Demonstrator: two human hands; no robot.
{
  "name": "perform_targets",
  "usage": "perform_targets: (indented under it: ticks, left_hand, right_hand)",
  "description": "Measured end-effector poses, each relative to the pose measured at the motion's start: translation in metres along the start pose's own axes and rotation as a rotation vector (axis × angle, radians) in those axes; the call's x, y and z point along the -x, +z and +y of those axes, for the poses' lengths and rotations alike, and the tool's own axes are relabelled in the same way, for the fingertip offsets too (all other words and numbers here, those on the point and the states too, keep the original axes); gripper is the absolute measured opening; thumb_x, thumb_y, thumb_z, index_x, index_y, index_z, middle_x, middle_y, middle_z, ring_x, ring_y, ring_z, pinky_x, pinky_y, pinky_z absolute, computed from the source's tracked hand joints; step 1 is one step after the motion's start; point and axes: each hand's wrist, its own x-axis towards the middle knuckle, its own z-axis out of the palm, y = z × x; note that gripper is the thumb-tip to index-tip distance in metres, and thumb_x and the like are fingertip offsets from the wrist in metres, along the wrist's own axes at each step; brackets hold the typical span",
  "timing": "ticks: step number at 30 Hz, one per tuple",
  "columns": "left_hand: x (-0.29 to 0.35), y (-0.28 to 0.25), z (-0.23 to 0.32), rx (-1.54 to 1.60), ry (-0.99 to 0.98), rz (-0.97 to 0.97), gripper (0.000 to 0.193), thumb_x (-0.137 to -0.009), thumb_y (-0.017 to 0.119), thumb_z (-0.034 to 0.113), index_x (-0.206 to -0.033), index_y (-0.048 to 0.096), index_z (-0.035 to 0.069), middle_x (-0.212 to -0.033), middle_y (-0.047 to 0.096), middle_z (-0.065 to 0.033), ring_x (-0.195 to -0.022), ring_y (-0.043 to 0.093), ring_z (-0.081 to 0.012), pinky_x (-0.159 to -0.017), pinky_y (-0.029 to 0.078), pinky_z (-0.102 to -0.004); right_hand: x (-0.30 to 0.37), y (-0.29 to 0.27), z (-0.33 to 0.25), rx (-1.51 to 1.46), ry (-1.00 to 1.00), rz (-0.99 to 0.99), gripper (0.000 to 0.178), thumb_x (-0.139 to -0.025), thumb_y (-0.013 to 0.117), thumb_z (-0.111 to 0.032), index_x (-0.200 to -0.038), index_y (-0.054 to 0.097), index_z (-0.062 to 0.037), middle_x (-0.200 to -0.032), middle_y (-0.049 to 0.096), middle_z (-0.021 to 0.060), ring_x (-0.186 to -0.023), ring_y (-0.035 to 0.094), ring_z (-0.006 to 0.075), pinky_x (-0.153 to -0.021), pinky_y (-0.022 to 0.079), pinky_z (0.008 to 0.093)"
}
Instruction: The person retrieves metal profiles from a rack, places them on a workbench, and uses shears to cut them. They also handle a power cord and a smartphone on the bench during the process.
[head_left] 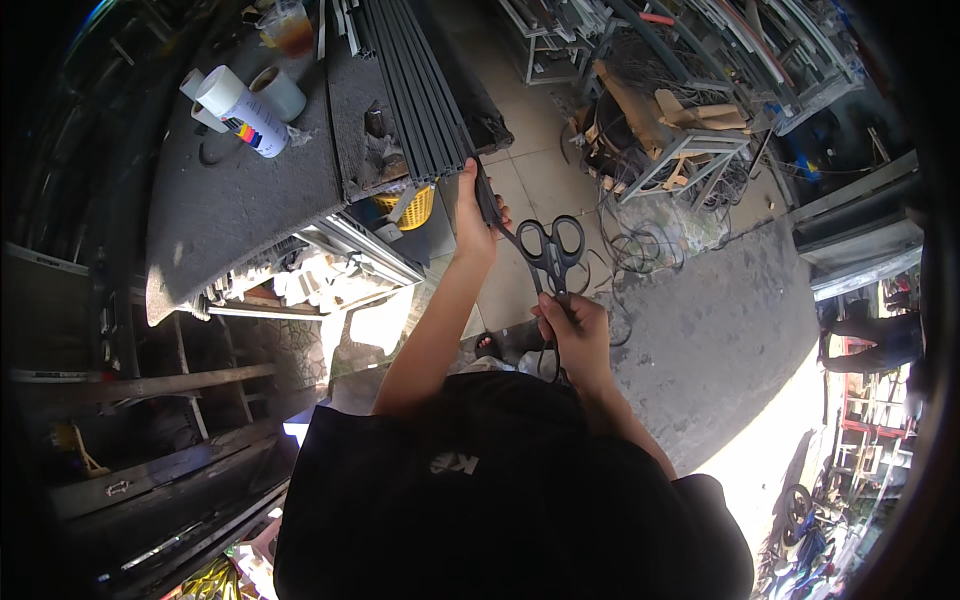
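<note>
My left hand (474, 212) is closed round a dark strip (486, 192) at the near end of a bundle of long dark grey profiles (415, 85). The bundle lies on the worktable and juts over its edge. My right hand (578, 332) grips a pair of black-handled scissors (550, 255) near the blades, its finger loops pointing away from me. A thin black strip runs from my left hand past the scissors to my right hand and hangs below it. Whether the right fingers also pinch this strip is hard to make out.
On the dark worktable (290, 180) at left stand a white spray can (240, 110), cups (278, 95) and a drink container (288, 30). Beneath it is a yellow basket (410, 208). A metal frame (690, 155) with cardboard and coiled strips (645, 245) sits on the floor beyond my right hand.
</note>
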Motion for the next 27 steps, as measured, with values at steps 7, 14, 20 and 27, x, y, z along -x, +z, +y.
perform_targets:
  ticks: [7,14,20,27]
  left_hand:
    - [0.017,0.011,-0.013,0.001,0.029,0.025,0.060,-0.081,0.058,0.073,-0.086,0.050,0.013,-0.059,0.048,-0.0009,-0.044,0.045,-0.0105,-0.039,0.034,-0.0232]
    - [0.026,0.003,-0.012,-0.096,0.024,-0.062,0.051,-0.086,0.055,0.065,-0.091,0.052,0.014,-0.068,0.053,-0.0008,-0.054,0.054,-0.0121,-0.047,0.044,-0.0261]
    - [0.007,0.010,0.003,-0.061,-0.039,0.008,0.066,-0.072,0.067,0.072,-0.094,0.047,0.013,-0.067,0.046,-0.0005,-0.053,0.049,-0.0144,-0.051,0.041,-0.0285]
    - [0.007,0.015,-0.001,-0.042,-0.019,0.066,0.064,-0.074,0.065,0.074,-0.085,0.046,0.014,-0.063,0.047,-0.0009,-0.049,0.047,-0.0126,-0.046,0.038,-0.0271]
  right_hand:
    - [-0.017,0.017,-0.006,-0.022,0.079,-0.038,0.028,-0.094,0.065,-0.021,-0.080,0.068,0.0032,-0.060,0.057,-0.0001,-0.054,0.048,0.0050,-0.051,0.036,0.0221]
    - [-0.053,0.025,0.022,-0.076,-0.088,-0.100,0.021,-0.091,0.070,-0.019,-0.083,0.069,0.0009,-0.062,0.058,-0.0005,-0.056,0.047,0.0037,-0.053,0.034,0.0187]
    - [-0.003,0.006,0.059,0.134,-0.145,0.271,0.012,-0.084,0.075,-0.012,-0.082,0.069,-0.0015,-0.069,0.067,-0.0003,-0.059,0.050,0.0022,-0.055,0.039,0.0202]
    - [0.004,0.003,0.006,-0.024,0.035,0.045,0.015,-0.091,0.068,-0.012,-0.084,0.067,0.0009,-0.066,0.064,0.0022,-0.056,0.051,0.0028,-0.051,0.035,0.0193]
